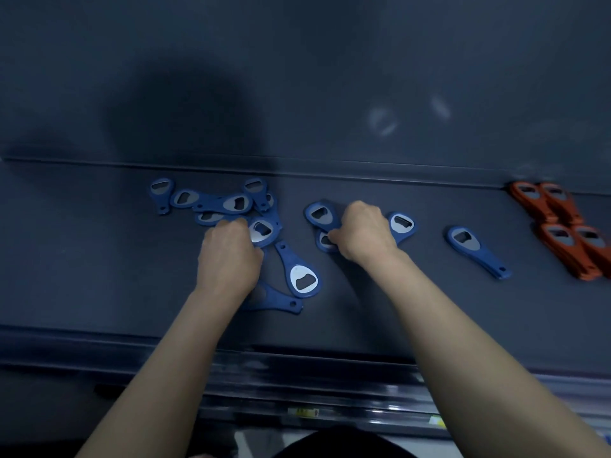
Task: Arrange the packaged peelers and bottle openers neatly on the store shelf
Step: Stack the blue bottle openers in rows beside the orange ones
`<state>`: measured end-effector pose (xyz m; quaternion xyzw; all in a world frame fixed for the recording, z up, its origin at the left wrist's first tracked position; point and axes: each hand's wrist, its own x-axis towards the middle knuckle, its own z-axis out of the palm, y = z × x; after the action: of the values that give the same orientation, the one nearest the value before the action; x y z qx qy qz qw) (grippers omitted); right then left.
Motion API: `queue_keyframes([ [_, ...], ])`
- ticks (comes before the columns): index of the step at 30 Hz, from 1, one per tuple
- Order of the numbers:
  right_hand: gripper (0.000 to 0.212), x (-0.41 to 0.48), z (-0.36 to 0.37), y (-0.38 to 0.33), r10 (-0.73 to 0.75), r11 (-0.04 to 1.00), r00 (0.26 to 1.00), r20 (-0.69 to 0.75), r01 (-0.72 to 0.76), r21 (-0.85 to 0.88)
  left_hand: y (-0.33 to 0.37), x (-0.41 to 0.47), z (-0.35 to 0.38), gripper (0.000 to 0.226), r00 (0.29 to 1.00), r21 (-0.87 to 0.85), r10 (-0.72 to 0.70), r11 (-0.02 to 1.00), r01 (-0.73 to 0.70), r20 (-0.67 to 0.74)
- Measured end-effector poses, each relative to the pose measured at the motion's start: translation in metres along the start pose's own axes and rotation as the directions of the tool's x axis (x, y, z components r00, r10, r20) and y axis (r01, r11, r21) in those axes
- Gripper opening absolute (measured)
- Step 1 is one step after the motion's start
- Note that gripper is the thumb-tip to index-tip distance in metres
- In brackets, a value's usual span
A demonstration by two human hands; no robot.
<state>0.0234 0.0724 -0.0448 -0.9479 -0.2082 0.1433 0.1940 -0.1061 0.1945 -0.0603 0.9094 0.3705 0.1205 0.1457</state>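
Shelf: a dark grey flat store shelf (429,309) carries all the goods; no peelers are seen.
Heap: blue plastic bottle openers with steel mouth plates (231,203) are strewn far and left of centre, overlapping, with handles pointing every way.
Left hand: the left hand (228,259) is laid knuckles-up at the heap's near edge, fingers curled down; whether anything is gripped cannot be told.
Right hand: the right hand (362,234) is curled round the handles of three gathered blue openers (401,224), whose heads fan outward.
Sorted stock: orange plastic bottle openers (568,233) are stacked at the right edge.
Stray: a single blue opener (476,251) lies between the right hand and the orange stacks, apart from both.
Key relation: its long axis runs from far-left head to near-right handle; the right hand is nearer, and the head end is turned towards it.
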Motion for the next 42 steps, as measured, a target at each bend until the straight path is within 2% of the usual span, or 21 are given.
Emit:
queue_keyframes([
  [3, 0.034, 0.0, 0.003, -0.002, 0.001, 1.0, 1.0, 0.012, -0.001, -0.019, -0.002, 0.002, -0.005, 0.007, 1.0, 0.034, 0.028, 0.999, -0.028, 0.009],
  [5, 0.035, -0.001, 0.003, -0.005, -0.007, 1.0, 1.0, 0.015, 0.008, -0.022, 0.0, 0.001, -0.006, 0.028, 0.989, 0.041, 0.146, 0.988, -0.147, 0.026],
  [6, 0.036, -0.001, 0.002, -0.006, -0.01, 1.0, 1.0, 0.02, 0.01, -0.012, 0.001, 0.001, -0.005, 0.035, 0.965, -0.022, 0.256, 0.967, -0.255, 0.055],
  [8, 0.036, 0.0, -0.001, -0.007, -0.006, 1.0, 0.999, 0.032, 0.006, 0.025, 0.006, -0.001, -0.005, 0.046, 0.871, -0.161, 0.466, 0.882, -0.443, 0.156],
  [10, 0.033, 0.004, -0.003, -0.004, -0.008, 1.0, 1.0, 0.025, 0.008, 0.028, 0.007, 0.0, -0.003, 0.055, 0.783, -0.182, 0.542, 0.84, -0.511, 0.304],
  [11, 0.028, 0.005, -0.005, -0.003, -0.023, 1.0, 1.0, 0.021, 0.022, 0.007, 0.007, 0.003, -0.001, 0.054, 0.764, -0.176, 0.544, 0.838, -0.516, 0.347],
  [13, 0.01, 0.008, -0.008, -0.001, -0.053, 0.997, 0.998, 0.018, 0.054, -0.055, 0.006, 0.007, 0.001, 0.046, 0.766, -0.186, 0.523, 0.851, -0.49, 0.374],
  [14, 0.01, 0.008, -0.009, 0.001, -0.069, 0.994, 0.997, 0.02, 0.07, -0.085, 0.006, 0.009, 0.001, 0.041, 0.772, -0.19, 0.507, 0.861, -0.471, 0.383],
  [16, 0.022, 0.01, -0.009, 0.003, -0.093, 0.987, 0.995, 0.041, 0.098, -0.129, 0.006, 0.011, 0.0, 0.033, 0.775, -0.183, 0.49, 0.871, -0.456, 0.399],
  [19, 0.027, 0.012, -0.01, 0.002, -0.148, 0.974, 0.985, 0.086, 0.16, -0.157, 0.007, 0.012, -0.003, 0.025, 0.778, -0.152, 0.472, 0.879, -0.453, 0.415],
  [21, 0.043, 0.015, -0.012, 0.0, -0.193, 0.968, 0.97, 0.148, 0.213, -0.135, 0.006, 0.011, -0.004, 0.024, 0.787, -0.13, 0.445, 0.892, -0.434, 0.427],
  [24, 0.066, 0.017, -0.017, -0.006, -0.225, 0.954, 0.939, 0.26, 0.267, -0.137, 0.003, 0.006, -0.008, 0.023, 0.822, -0.118, 0.391, 0.918, -0.377, 0.413],
  [26, 0.066, 0.018, -0.02, -0.009, -0.227, 0.945, 0.926, 0.302, 0.284, -0.16, 0.001, 0.005, -0.011, 0.021, 0.856, -0.116, 0.351, 0.936, -0.332, 0.379],
  [30, 0.039, 0.02, -0.021, -0.014, -0.263, 0.941, 0.936, 0.232, 0.302, -0.153, -0.001, 0.004, -0.017, 0.006, 0.93, -0.074, 0.242, 0.97, -0.23, 0.278],
  [33, 0.021, 0.021, -0.013, -0.014, -0.255, 0.945, 0.948, 0.19, 0.286, -0.159, 0.002, 0.001, -0.018, 0.012, 0.971, -0.088, 0.153, 0.986, -0.139, 0.182],
  [37, 0.027, 0.017, -0.007, -0.012, -0.183, 0.975, 0.974, 0.132, 0.197, -0.106, 0.007, -0.005, -0.016, 0.023, 0.999, -0.101, 0.031, 0.995, -0.026, 0.042],
  [42, 0.038, 0.009, -0.008, -0.007, -0.134, 0.991, 0.99, 0.055, 0.134, -0.013, 0.022, -0.009, -0.01, 0.024, 0.999, -0.159, -0.017, 0.987, 0.012, -0.029],
])
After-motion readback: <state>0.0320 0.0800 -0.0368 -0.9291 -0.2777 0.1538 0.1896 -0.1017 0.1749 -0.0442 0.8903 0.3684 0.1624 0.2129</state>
